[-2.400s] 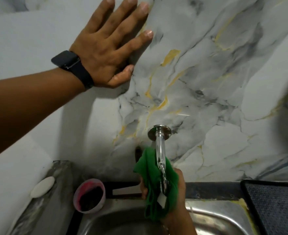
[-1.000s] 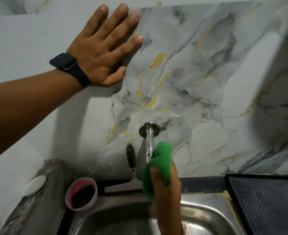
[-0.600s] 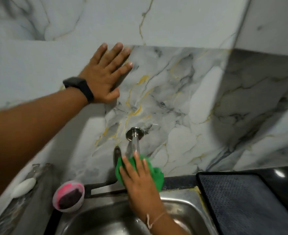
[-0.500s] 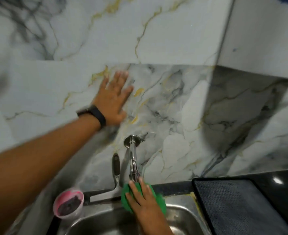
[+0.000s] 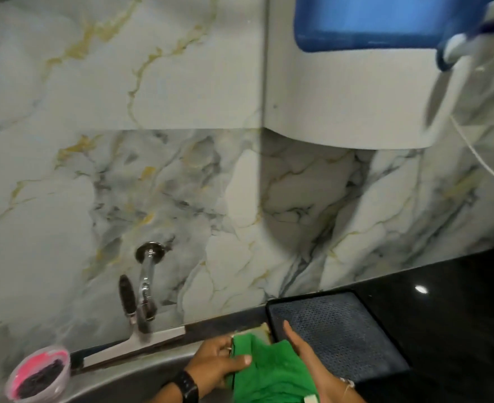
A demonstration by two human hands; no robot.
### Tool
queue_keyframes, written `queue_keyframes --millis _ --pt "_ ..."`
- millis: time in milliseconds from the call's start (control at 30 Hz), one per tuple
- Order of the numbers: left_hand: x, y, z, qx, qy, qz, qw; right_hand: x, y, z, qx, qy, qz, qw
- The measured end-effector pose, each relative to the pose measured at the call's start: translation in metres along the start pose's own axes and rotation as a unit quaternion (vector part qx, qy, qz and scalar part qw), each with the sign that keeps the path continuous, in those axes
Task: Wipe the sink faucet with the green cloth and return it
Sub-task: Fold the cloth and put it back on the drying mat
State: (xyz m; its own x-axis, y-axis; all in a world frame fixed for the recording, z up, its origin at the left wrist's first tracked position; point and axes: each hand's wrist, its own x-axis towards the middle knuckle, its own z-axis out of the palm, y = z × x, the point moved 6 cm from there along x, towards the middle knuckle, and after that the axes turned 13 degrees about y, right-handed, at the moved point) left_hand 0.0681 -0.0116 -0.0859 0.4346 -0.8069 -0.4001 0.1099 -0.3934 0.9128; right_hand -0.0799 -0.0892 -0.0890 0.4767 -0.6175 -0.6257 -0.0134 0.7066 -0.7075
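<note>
The chrome faucet (image 5: pixel 146 274) juts from the marble wall at lower left, with nothing on it. The green cloth (image 5: pixel 270 373) is low in the view, above the sink's right rim. Both hands hold it. My left hand (image 5: pixel 216 363), with a black watch on the wrist, pinches the cloth's left edge between thumb and fingers. My right hand (image 5: pixel 306 356) lies along the cloth's right edge, fingers stretched toward the dark mat. The cloth hangs between the two hands, well right of the faucet.
A dark textured mat (image 5: pixel 335 330) lies on the black counter (image 5: pixel 458 301) right of the sink (image 5: pixel 141 379). A squeegee (image 5: pixel 129 312) leans on the wall by the faucet. A pink cup (image 5: pixel 37 373) stands at lower left. A white-and-blue appliance (image 5: pixel 356 68) hangs at upper right.
My left hand has left the wall and come down onto the cloth. My right hand has carried the cloth off the faucet, rightward to the sink's edge. The view has swung up and right.
</note>
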Motion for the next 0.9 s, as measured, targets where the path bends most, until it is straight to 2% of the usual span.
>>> queue_keyframes --millis 100,167,233,267,400,467,533,633,767,867,900 --pt "0.019 -0.015 0.042 -0.001 0.041 -0.010 0.999 0.027 -0.009 -0.080 -0.077 0.119 -0.058 0.988" --pt "0.034 -0.024 0.076 0.008 0.049 -0.016 0.999 0.026 -0.012 -0.115 -0.096 0.124 -0.037 0.987" --pt "0.056 -0.033 0.116 0.013 0.060 -0.025 0.998 0.034 -0.009 -0.159 -0.193 0.120 -0.015 0.974" --pt "0.066 -0.034 0.132 0.018 0.069 -0.025 0.997 0.039 -0.011 -0.173 -0.199 0.115 -0.015 0.973" --pt "0.123 -0.038 0.196 0.018 0.101 -0.054 0.993 0.089 -0.043 -0.236 -0.191 0.277 -0.117 0.934" --pt "0.150 -0.040 0.216 0.033 0.115 -0.069 0.990 0.115 -0.057 -0.249 -0.214 0.329 -0.155 0.907" --pt "0.172 -0.042 0.226 0.070 0.129 -0.065 0.987 0.134 -0.066 -0.260 -0.280 0.360 -0.178 0.872" --pt "0.202 -0.053 0.234 0.134 0.145 -0.045 0.979 0.154 -0.075 -0.276 -0.418 0.386 -0.194 0.799" --pt "0.217 -0.058 0.238 0.260 0.149 0.044 0.953 0.163 -0.067 -0.281 -0.504 0.413 -0.250 0.716" --pt "0.220 -0.060 0.240 0.399 0.108 0.125 0.902 0.164 -0.060 -0.279 -0.600 0.422 -0.269 0.624" --pt "0.220 -0.059 0.241 0.453 0.085 0.148 0.875 0.163 -0.061 -0.276 -0.615 0.424 -0.269 0.608"
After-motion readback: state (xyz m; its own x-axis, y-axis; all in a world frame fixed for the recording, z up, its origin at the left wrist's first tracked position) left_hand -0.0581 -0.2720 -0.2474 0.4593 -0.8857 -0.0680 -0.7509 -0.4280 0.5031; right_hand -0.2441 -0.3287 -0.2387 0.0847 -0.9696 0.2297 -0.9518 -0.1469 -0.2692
